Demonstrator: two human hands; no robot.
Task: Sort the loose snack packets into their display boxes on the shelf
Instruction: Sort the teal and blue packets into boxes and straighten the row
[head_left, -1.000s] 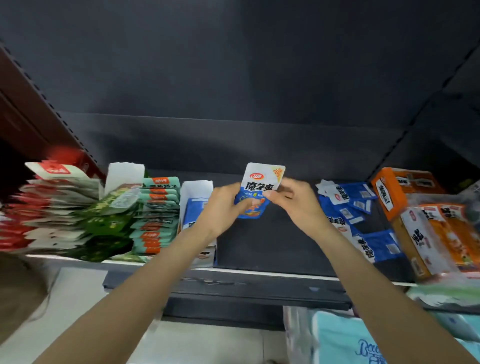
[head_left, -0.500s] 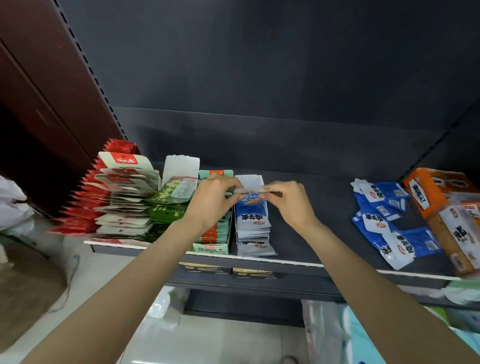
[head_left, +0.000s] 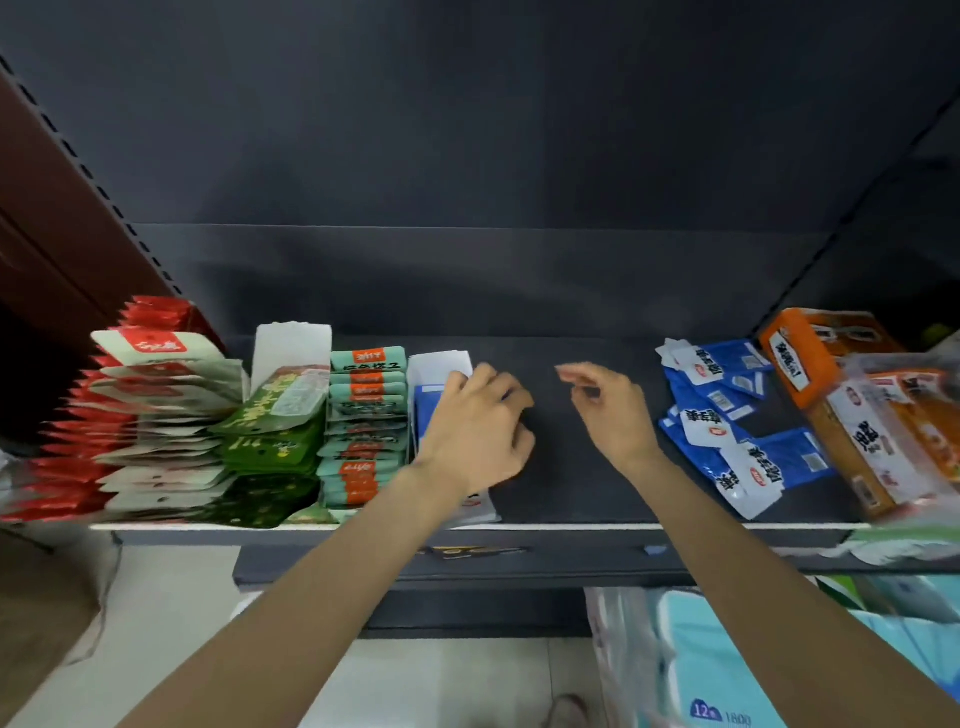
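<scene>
My left hand (head_left: 478, 426) lies over the blue-and-white packets in their white display box (head_left: 441, 366), left of the shelf's middle, fingers bent down around the top of the stack. My right hand (head_left: 608, 410) hovers just to the right, above the bare shelf, fingers loosely curled and holding nothing. A pile of loose blue packets (head_left: 727, 415) lies on the shelf further right. Most of the blue stack in the box is hidden under my left hand.
Left of the box stand rows of teal-and-orange packets (head_left: 363, 415), green packets (head_left: 275, 431) and red-and-white packets (head_left: 150, 405). Orange snack boxes (head_left: 841, 395) sit at the right end. The shelf's front edge (head_left: 571, 527) runs below; tissue packs (head_left: 727, 675) sit beneath.
The blue packet held up by both hands went down into the white box. My right hand has let go and drawn back to the right; my left stays on the stack.
</scene>
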